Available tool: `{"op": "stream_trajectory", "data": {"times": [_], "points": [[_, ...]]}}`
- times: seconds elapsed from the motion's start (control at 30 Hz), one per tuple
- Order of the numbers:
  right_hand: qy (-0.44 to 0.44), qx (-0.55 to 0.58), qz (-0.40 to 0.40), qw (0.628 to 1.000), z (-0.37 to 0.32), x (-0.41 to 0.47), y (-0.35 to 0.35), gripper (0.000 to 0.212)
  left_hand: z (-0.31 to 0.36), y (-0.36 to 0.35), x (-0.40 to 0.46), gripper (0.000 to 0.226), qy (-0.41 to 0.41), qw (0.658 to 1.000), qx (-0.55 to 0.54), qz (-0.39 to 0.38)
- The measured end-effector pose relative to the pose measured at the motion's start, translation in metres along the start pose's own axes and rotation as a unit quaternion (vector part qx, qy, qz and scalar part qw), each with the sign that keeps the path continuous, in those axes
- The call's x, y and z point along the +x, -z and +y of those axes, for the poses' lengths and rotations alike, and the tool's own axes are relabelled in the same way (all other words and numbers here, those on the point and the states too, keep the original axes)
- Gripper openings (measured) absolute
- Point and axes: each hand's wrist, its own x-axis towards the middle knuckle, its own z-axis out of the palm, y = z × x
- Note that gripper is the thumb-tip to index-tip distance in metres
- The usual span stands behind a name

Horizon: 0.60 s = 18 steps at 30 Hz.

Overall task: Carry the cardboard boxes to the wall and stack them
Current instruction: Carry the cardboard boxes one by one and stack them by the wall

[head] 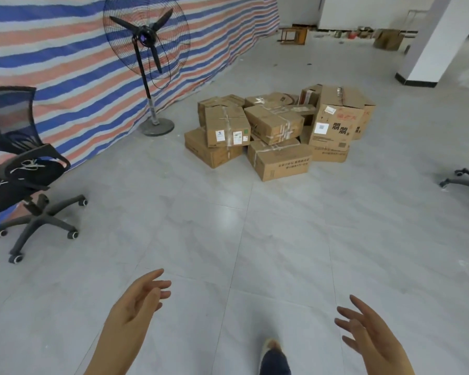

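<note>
We count about ten cardboard boxes [279,131] heaped at the centre of the frame, though those at the back overlap too much for a sure tally, and one more lone box [387,39] stands at the upper right. We see one standing fan [146,63] at the upper left, one whole office chair [19,169] at the left edge and the wheeled base of a second chair [466,185] at the right edge, one wooden stool [293,36] lying at the top, and one white pillar [431,41] at the upper right. At the bottom of the frame we have two bare hands, the left hand [138,301] and the right hand [368,331], and one foot [274,355] between them.
</note>
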Motion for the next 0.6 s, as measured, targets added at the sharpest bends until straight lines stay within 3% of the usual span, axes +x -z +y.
{"op": "stream_trajectory", "data": {"times": [0.17,0.27,0.33,0.37,0.43,0.5,0.6], "points": [[0.014,-0.033,-0.05,0.998,-0.041,0.121,-0.009,0.038,0.015,-0.046,0.081,0.031,0.021,0.997,-0.031,0.065],[0.042,-0.044,-0.089,0.994,-0.078,0.186,-0.023,0.022,0.031,-0.072,0.128,0.031,0.021,0.996,-0.035,0.074],[0.064,-0.073,-0.116,0.989,-0.094,0.229,-0.035,0.055,0.043,-0.082,0.157,0.028,0.028,0.994,-0.066,0.084],[0.061,-0.067,-0.123,0.988,-0.102,0.25,-0.045,0.058,0.047,-0.085,0.172,0.027,0.033,0.992,-0.081,0.092],[0.051,-0.036,-0.15,0.987,-0.115,0.289,-0.069,0.024,0.05,-0.085,0.201,0.026,0.053,0.988,-0.097,0.106],[0.052,-0.036,-0.166,0.984,-0.121,0.324,-0.101,0.032,0.044,-0.079,0.23,0.02,0.069,0.984,-0.103,0.128],[0.056,-0.047,-0.181,0.981,-0.128,0.371,-0.156,0.029,0.033,-0.06,0.285,0.084,0.094,0.979,-0.097,0.151]]}}
